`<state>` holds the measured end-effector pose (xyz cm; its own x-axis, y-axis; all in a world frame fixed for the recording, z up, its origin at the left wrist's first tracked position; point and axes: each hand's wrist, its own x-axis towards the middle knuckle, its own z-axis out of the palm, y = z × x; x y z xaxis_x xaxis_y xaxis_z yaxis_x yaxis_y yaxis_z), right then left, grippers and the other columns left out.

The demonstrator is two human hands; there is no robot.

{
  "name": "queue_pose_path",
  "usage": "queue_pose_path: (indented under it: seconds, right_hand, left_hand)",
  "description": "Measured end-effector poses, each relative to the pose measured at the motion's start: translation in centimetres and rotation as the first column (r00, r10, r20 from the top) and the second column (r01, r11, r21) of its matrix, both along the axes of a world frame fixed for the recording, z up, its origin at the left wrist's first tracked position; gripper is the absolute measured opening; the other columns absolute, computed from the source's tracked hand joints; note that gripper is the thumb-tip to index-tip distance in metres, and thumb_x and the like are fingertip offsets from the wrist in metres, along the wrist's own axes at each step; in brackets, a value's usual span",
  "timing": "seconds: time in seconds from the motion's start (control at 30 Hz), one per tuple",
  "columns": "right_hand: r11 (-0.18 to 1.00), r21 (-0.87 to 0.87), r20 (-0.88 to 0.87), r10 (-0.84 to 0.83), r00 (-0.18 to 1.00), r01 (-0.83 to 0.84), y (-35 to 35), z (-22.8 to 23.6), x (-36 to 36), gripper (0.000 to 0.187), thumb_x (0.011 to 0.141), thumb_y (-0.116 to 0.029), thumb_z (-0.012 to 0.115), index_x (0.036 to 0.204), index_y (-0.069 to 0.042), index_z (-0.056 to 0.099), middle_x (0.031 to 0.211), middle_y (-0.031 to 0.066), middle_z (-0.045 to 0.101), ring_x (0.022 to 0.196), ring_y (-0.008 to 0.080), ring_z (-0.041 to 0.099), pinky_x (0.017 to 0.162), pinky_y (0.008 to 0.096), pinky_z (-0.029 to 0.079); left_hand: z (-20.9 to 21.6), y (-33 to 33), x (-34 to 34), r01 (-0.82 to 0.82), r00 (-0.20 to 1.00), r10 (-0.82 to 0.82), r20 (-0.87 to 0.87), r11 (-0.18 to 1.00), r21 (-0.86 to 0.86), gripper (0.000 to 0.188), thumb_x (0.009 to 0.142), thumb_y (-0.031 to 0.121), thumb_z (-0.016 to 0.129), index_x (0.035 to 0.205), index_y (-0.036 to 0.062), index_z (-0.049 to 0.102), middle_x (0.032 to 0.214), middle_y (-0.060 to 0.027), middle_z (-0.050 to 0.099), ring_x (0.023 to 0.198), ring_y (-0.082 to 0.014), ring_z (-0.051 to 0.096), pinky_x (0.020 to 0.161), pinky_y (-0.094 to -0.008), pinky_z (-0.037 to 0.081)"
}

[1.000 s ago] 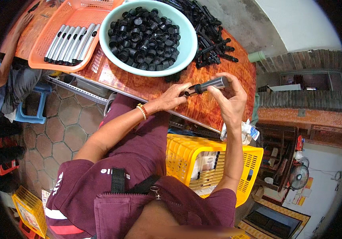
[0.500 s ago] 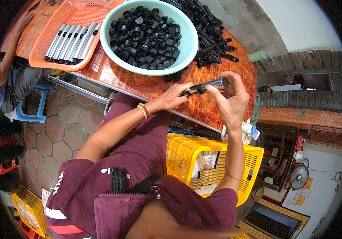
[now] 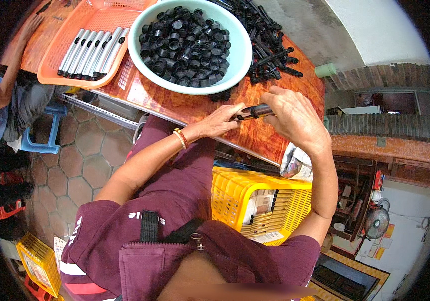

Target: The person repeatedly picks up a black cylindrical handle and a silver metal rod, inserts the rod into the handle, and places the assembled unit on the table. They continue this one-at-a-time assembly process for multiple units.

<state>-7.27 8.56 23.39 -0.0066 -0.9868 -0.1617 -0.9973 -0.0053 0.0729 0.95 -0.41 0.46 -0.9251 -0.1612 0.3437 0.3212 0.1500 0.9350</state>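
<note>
Between my hands, above the near right part of the table, is a slim black and dark shiny tube (image 3: 255, 111). My left hand (image 3: 219, 122) pinches its left end. Curled over its right end is my right hand (image 3: 299, 119), knuckles up, hiding that end. Beyond them stands a pale blue-green basin (image 3: 195, 91) full of round black caps (image 3: 182, 50). Slender black parts (image 3: 267, 55) lie piled to the basin's right. To its left, an orange basket (image 3: 49, 78) holds a row of silver tubes (image 3: 92, 52) with black ends.
Below the table edge at my right is a yellow crate (image 3: 230, 215) with more long pieces in it. Crumpled printed paper (image 3: 297, 164) lies by the table corner. At the left are another person's arm (image 3: 8, 85) and a blue stool (image 3: 44, 138).
My right hand has turned over the tube's right end, its back now upward, and its elbow has swung outward to the right. The left hand keeps its hold.
</note>
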Motion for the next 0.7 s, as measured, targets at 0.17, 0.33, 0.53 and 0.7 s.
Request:
queue_pose_path:
  seconds: [0.17, 0.33, 0.53, 0.7]
  right_hand:
    - [1.0, -0.01, -0.05, 0.023, 0.998, -0.024, 0.5, 0.1, 0.0, 0.028, 0.069, -0.012, 0.072, 0.093, -0.007, 0.059, 0.09, 0.012, 0.061, 0.087, 0.0322, 0.058, 0.072, 0.043, 0.043]
    - [0.988, 0.085, -0.116, -0.12, 0.986, 0.13, -0.1, 0.3, 0.8, 0.022, 0.07, -0.017, 0.074, 0.087, -0.007, 0.063, 0.08, 0.0122, 0.062, 0.083, 0.0296, 0.059, 0.074, 0.0415, 0.042]
    - [0.994, -0.019, -0.092, -0.106, 0.99, 0.105, 0.2, 0.2, 1.1, 0.024, 0.072, -0.022, 0.074, 0.089, -0.006, 0.068, 0.071, 0.0143, 0.062, 0.076, 0.0326, 0.06, 0.069, 0.0453, 0.043]
    - [0.964, -0.021, -0.147, -0.266, 0.953, 0.266, -0.7, 0.2, 2.1, 0.028, 0.07, -0.027, 0.076, 0.083, -0.003, 0.07, 0.073, 0.0187, 0.064, 0.075, 0.0336, 0.062, 0.068, 0.0455, 0.046]
  left_hand:
    - [-1.1, 0.2, -0.1, 0.005, 0.996, -0.009, -0.083, 0.999, -0.048, 0.027, 0.084, 0.012, 0.05, 0.106, -0.0008, 0.041, 0.096, -0.0173, 0.052, 0.095, -0.0325, 0.053, 0.085, -0.0402, 0.042]
    - [-1.6, 0.6, -0.1, -0.027, 0.995, 0.022, -0.099, 0.998, -0.055, 0.025, 0.085, 0.008, 0.048, 0.108, 0.0004, 0.039, 0.099, -0.0174, 0.049, 0.098, -0.0346, 0.05, 0.089, -0.041, 0.039]
    - [-1.1, 0.9, 0.1, -0.061, 0.99, 0.056, -0.132, 0.998, -0.034, 0.023, 0.085, 0.002, 0.046, 0.106, 0.0028, 0.037, 0.094, -0.0163, 0.044, 0.093, -0.0358, 0.047, 0.086, -0.0424, 0.039]
    - [-1.1, 1.0, 0.2, -0.088, 0.988, 0.079, -0.133, 0.994, -0.06, 0.024, 0.085, 0.003, 0.047, 0.107, 0.0022, 0.037, 0.097, -0.0173, 0.046, 0.096, -0.0367, 0.048, 0.087, -0.0424, 0.039]
